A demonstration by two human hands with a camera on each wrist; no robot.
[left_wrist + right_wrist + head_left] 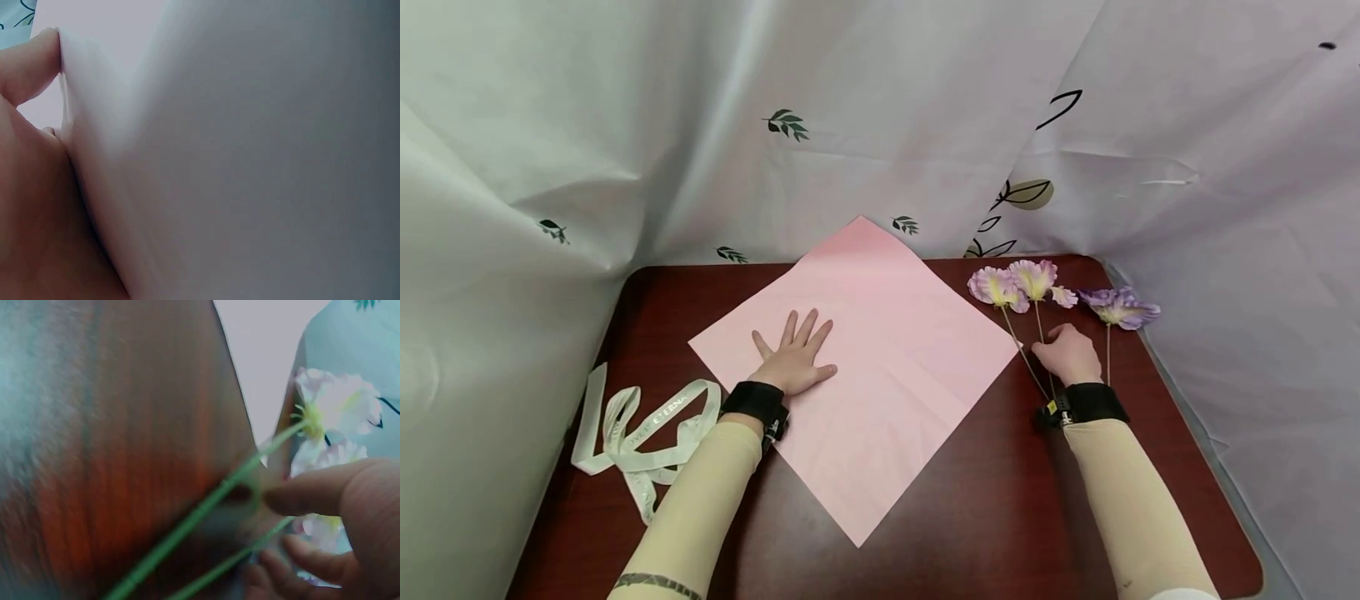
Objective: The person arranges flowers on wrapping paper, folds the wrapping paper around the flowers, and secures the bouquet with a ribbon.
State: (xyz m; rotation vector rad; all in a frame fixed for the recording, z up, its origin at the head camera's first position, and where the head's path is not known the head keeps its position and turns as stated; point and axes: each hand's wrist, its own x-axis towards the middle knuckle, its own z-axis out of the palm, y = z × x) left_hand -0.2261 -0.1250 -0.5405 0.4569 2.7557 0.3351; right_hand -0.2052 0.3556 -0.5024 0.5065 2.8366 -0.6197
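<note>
Red-brown table [985, 500], pink sheet [880, 400] — leaf-printed drapes [865, 75]

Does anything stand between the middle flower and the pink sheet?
Yes: the leftmost flower lies between the middle flower and the pink sheet, its stem slanting past the sheet's right corner. The left hand rests on the sheet left of its middle, so it does not block that side.

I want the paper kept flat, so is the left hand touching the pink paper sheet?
Touching. The head view shows the left hand lying spread on the pink paper sheet.
</note>
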